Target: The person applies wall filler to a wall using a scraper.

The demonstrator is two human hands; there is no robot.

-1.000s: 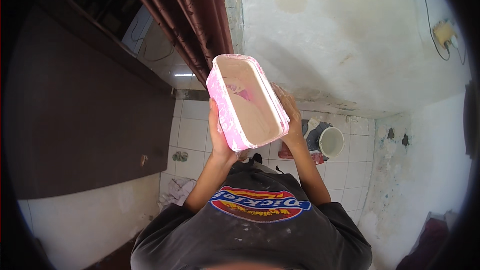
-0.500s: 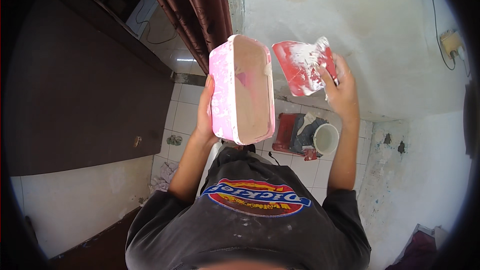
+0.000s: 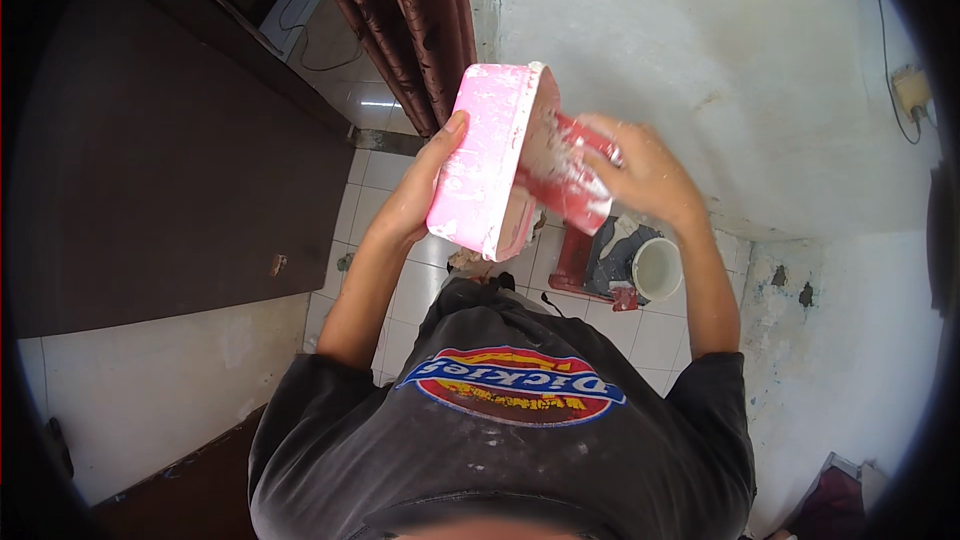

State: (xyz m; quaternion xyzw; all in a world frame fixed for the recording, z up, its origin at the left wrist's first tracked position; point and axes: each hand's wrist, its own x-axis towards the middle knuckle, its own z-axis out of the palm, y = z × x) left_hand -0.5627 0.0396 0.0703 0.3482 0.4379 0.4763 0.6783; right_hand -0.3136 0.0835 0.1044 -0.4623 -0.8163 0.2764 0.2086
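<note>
My left hand grips a pink rectangular plastic tub smeared with white, which is held up on its side with its open mouth facing right. My right hand is closed on a red flat scraper coated with white paste, pushed partly into the tub's mouth. Below, on the tiled floor, a white bucket stands on a grey and red piece, beside a small red smeared piece.
A pale patchy wall rises ahead, with a cable and socket at the right. A maroon curtain hangs ahead-left, and a dark door-like panel stands at the left. White floor tiles show below.
The tub was held upright and has turned onto its side, slightly higher. The red scraper appeared in my right hand, away from the tub, and has since moved left into its mouth.
</note>
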